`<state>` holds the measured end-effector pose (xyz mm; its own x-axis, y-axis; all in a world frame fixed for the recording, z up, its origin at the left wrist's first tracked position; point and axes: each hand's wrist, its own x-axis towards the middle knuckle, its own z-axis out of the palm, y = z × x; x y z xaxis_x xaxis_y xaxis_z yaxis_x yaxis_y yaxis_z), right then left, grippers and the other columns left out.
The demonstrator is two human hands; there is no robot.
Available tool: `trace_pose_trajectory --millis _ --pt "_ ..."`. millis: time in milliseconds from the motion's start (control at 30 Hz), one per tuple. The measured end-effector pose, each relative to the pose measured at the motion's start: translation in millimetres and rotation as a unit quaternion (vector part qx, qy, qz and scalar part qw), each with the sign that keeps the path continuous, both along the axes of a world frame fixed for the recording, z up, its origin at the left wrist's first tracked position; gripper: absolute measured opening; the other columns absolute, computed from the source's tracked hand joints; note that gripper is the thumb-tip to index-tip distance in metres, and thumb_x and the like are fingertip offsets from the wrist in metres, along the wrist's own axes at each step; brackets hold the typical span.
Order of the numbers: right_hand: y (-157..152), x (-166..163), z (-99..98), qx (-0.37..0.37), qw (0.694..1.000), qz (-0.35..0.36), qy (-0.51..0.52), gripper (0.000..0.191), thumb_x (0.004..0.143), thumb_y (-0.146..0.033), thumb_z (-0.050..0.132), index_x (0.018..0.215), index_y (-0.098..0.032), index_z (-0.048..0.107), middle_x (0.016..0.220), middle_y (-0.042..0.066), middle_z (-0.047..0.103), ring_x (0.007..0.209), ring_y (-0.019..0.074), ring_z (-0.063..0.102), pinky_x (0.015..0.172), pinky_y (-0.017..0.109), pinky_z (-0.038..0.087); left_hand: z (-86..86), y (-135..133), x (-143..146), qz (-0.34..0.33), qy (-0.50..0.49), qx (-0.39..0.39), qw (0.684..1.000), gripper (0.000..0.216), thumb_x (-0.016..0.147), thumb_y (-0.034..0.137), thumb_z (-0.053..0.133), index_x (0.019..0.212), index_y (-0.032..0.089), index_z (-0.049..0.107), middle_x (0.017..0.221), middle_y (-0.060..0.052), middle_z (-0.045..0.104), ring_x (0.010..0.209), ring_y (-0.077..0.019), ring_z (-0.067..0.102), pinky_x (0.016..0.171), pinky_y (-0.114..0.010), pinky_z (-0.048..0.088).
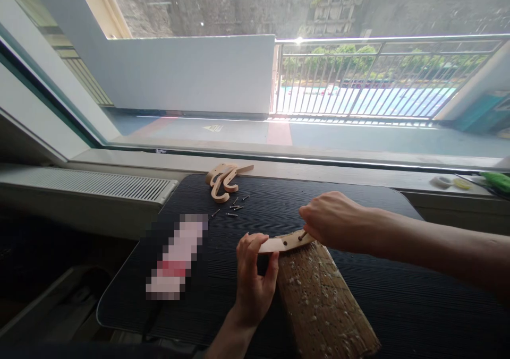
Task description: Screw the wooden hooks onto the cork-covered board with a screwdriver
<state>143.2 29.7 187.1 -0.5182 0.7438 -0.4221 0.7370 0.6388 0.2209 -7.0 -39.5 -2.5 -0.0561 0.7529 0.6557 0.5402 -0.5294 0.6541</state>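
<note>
My left hand (252,274) pinches the left end of a curved, pale wooden piece (283,242) that rests on a pitted cardboard block (324,300). My right hand (338,221) is closed over the piece's right end, fingertips pinched at a small dark screw or nail by one of its holes. Two dark holes show along the wooden piece. The block lies on a black ribbed table (390,290).
Two curved wooden hook pieces (223,181) lie at the table's far edge with several small dark screws (233,207) beside them. A blurred pinkish object (177,258) lies to the left. A radiator grille (87,184) and window sill run behind.
</note>
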Motion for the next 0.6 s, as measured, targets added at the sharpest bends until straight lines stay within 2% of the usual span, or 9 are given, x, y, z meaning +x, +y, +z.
trace_pose_trajectory --millis 167,300,433,533,600 --pt "-1.7 -0.1 6.2 0.014 1.0 0.024 -0.002 0.01 0.081 -0.017 0.056 0.085 -0.012 0.064 0.076 0.009 0.069 0.07 0.0228 0.067 0.048 0.028 0.033 0.4 -1.1 -0.6 0.003 0.002 0.003 1.0 0.042 0.081 0.01 0.06 0.119 0.02 0.045 0.107 -0.008 0.056 0.106 -0.021 0.052 0.101 -0.047 0.037" --pt "-6.9 7.9 2.9 0.045 0.991 0.128 -0.001 0.014 0.075 -0.007 0.059 0.087 -0.014 0.063 0.084 0.007 0.066 0.065 0.0193 0.065 0.047 0.028 0.031 -0.1 -0.1 -0.6 0.003 0.003 0.0 1.0 0.041 0.081 0.011 0.059 0.119 0.021 0.045 0.107 -0.007 0.057 0.106 -0.021 0.053 0.101 -0.048 0.036" --pt "-9.6 11.4 -5.9 0.051 0.974 0.22 0.019 0.014 0.077 -0.004 0.055 0.078 -0.016 0.063 0.077 0.005 0.064 0.061 0.0169 0.062 0.045 0.028 0.027 -0.6 1.4 0.5 0.004 0.002 -0.01 1.0 0.041 0.082 0.012 0.059 0.119 0.022 0.044 0.106 -0.007 0.057 0.105 -0.0212 0.053 0.1 -0.049 0.039" --pt "-6.3 9.6 -8.9 0.035 0.976 0.212 0.022 0.018 0.079 -0.003 0.051 0.078 -0.015 0.063 0.075 0.005 0.066 0.059 0.0168 0.062 0.044 0.028 0.025 -0.7 2.0 1.1 0.009 0.003 -0.014 1.0 0.04 0.082 0.013 0.059 0.119 0.022 0.044 0.106 -0.007 0.058 0.105 -0.0215 0.054 0.099 -0.049 0.039" --pt "-1.9 8.8 -8.0 0.015 0.987 0.159 0.015 0.017 0.079 -0.004 0.051 0.078 -0.014 0.064 0.073 0.006 0.068 0.06 0.017 0.063 0.044 0.027 0.025 -0.6 2.0 1.3 0.011 0.005 -0.014 1.0 0.04 0.082 0.014 0.059 0.118 0.022 0.045 0.106 -0.007 0.058 0.105 -0.0216 0.054 0.1 -0.049 0.039"
